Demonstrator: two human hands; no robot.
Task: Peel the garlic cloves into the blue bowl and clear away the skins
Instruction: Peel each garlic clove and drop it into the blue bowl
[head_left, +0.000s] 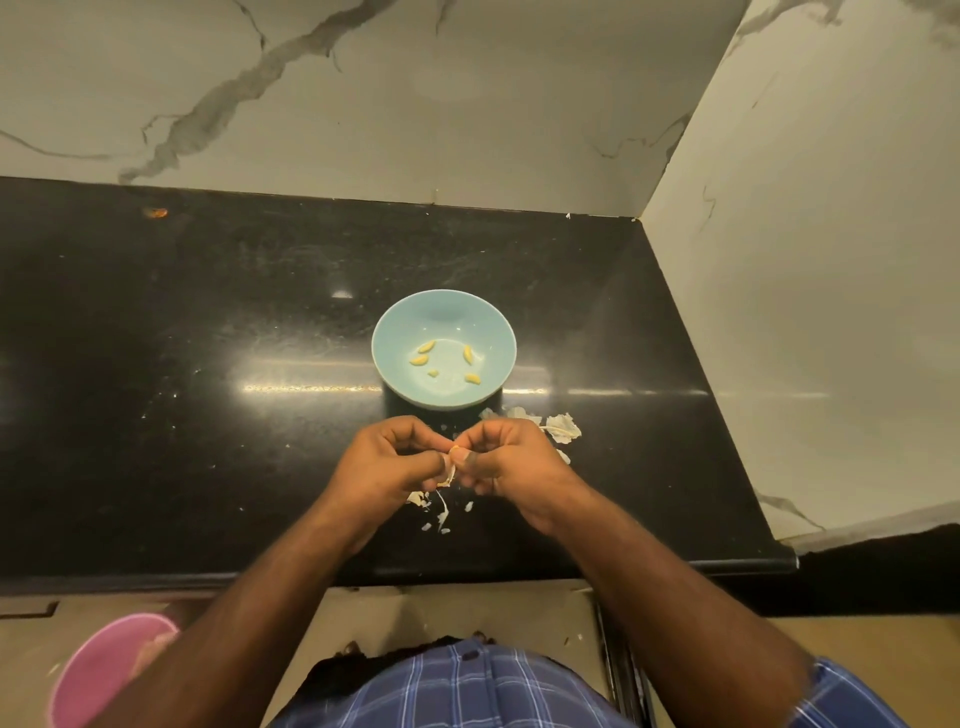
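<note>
From my feed, left hand and right hand were both curled tight, pinching one garlic clove at 6 o'clock of the blue bowl.

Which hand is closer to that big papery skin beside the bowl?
The right hand. The big skin lies on the counter just off its far side, almost touching. The left hand is on the other side, further from it, sharing the garlic clove.

Garlic clove mostly behind fingers
</note>
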